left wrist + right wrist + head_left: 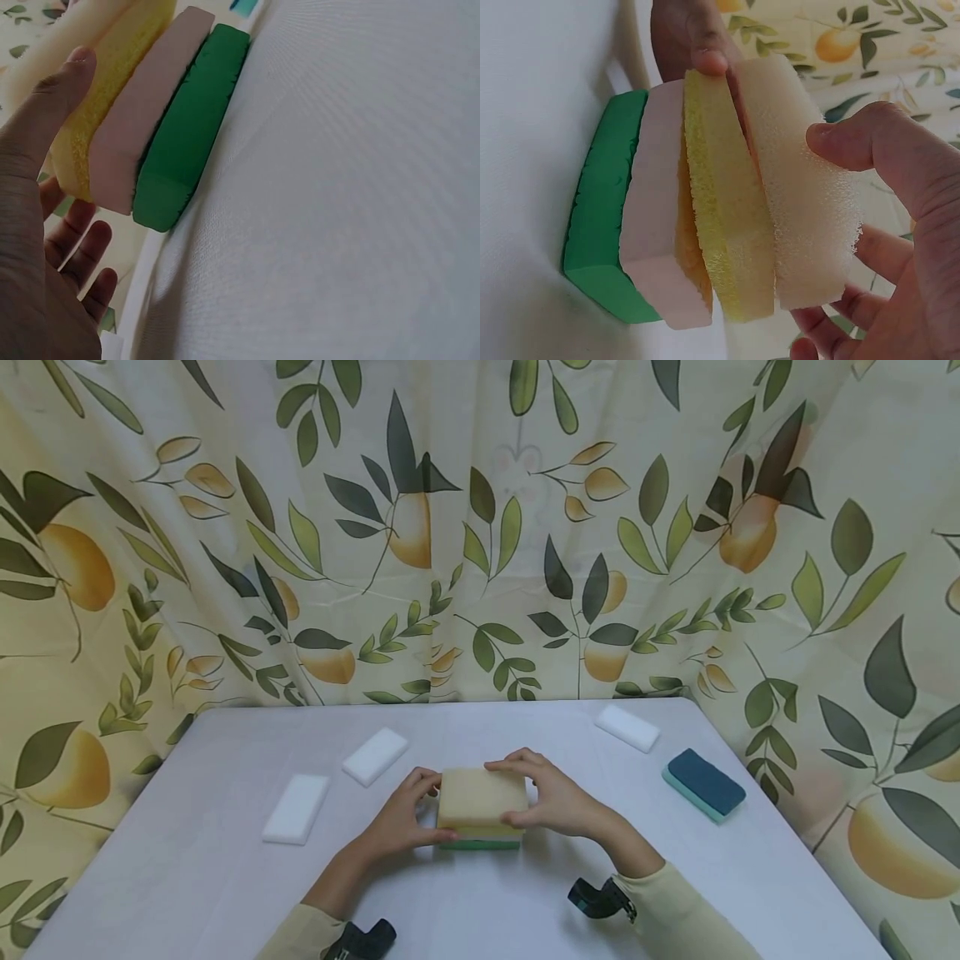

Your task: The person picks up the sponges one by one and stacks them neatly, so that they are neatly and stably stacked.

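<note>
A stack of sponges stands at the middle of the table. At its bottom is a green block (pixel 604 202), with a pale pink block (pixel 656 202) on it. Above these lies a yellow sponge (pixel 731 217), with a slightly tilted cream, coarse-pored sponge (pixel 482 797) on top. My left hand (pixel 405 814) holds the yellow sponge at the stack's left side, its thumb on the near edge. From the right, my right hand (pixel 558 797) grips the cream sponge between thumb and fingers. An orange layer shows between pink and yellow; what it belongs to is unclear.
Two white blocks lie on the left, one nearer (pixel 296 810) and one farther (pixel 375 757). A third white block (pixel 628 728) is at the back right. A dark blue and teal sponge (pixel 705 785) lies near the right edge. Behind the white-covered table (pixel 187 860) hangs a patterned curtain (pixel 480 527).
</note>
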`<state>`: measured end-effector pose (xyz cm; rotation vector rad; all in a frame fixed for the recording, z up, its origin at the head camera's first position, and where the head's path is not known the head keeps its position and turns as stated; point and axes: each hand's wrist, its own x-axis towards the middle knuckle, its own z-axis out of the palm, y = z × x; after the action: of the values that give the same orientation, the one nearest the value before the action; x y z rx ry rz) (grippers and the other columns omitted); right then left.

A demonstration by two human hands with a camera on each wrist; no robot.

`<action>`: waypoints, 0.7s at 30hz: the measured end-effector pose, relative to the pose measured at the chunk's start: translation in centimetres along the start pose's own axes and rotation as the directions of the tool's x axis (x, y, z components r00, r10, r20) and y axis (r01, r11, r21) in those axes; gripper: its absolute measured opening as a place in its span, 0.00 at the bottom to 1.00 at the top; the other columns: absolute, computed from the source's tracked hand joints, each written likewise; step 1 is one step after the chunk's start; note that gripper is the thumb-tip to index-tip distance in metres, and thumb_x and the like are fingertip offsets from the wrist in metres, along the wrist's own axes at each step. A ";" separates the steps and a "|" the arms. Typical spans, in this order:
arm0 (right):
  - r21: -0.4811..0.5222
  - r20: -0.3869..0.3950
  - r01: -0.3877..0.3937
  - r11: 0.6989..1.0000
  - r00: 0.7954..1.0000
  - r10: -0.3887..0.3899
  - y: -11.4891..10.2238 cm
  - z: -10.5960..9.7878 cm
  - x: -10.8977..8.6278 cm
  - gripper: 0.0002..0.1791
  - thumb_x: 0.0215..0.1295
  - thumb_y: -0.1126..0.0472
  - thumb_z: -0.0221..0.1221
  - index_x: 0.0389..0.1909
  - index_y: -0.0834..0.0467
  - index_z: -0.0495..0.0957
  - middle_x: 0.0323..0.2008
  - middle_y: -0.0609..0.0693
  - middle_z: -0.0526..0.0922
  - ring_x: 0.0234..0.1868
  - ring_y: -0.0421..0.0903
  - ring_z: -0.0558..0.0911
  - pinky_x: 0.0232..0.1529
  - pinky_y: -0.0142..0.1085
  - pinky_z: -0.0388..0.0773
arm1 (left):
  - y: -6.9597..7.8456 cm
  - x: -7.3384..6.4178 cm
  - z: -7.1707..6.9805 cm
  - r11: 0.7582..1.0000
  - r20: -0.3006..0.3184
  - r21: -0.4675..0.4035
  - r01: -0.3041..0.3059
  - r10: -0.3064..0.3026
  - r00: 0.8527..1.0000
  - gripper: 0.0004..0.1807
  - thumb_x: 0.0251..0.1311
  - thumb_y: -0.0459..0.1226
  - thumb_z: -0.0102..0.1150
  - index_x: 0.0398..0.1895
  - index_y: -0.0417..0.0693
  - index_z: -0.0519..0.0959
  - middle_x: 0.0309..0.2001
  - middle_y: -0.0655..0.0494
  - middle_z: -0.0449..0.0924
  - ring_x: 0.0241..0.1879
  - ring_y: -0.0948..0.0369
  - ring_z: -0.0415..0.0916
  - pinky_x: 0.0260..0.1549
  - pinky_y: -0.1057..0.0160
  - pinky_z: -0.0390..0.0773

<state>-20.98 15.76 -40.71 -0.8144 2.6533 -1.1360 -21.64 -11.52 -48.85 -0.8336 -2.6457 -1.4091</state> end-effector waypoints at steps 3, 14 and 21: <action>0.006 0.002 0.007 1.000 1.000 -0.007 0.0 0.1 0.0 0.35 0.50 0.54 0.71 0.63 0.46 0.75 0.55 0.45 0.72 0.60 0.49 0.70 0.59 0.54 0.67 | 0.0 0.0 0.0 1.000 -0.002 -0.005 0.002 -0.002 1.000 0.40 0.40 0.51 0.80 0.60 0.53 0.75 0.52 0.63 0.69 0.51 0.61 0.69 0.53 0.51 0.72; 0.032 0.005 -0.002 0.999 1.000 0.002 0.3 0.4 0.0 0.34 0.50 0.54 0.71 0.62 0.45 0.76 0.55 0.45 0.72 0.60 0.49 0.70 0.59 0.54 0.66 | 0.2 -0.1 0.1 1.000 -0.008 0.000 -0.008 0.008 1.000 0.41 0.40 0.51 0.80 0.60 0.52 0.74 0.52 0.63 0.69 0.52 0.60 0.69 0.54 0.51 0.72; 0.038 0.001 -0.008 0.999 1.000 0.008 0.4 0.5 -0.1 0.34 0.50 0.55 0.72 0.62 0.45 0.76 0.55 0.45 0.72 0.60 0.49 0.70 0.59 0.53 0.66 | 0.2 -0.1 -0.1 0.999 -0.011 0.009 -0.031 0.031 0.999 0.44 0.39 0.52 0.80 0.63 0.53 0.73 0.53 0.62 0.69 0.52 0.59 0.70 0.53 0.51 0.73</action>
<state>-20.93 15.72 -41.33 -0.7970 2.6231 -1.1807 -21.45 -11.56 -48.70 -0.8593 -2.6168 -1.3895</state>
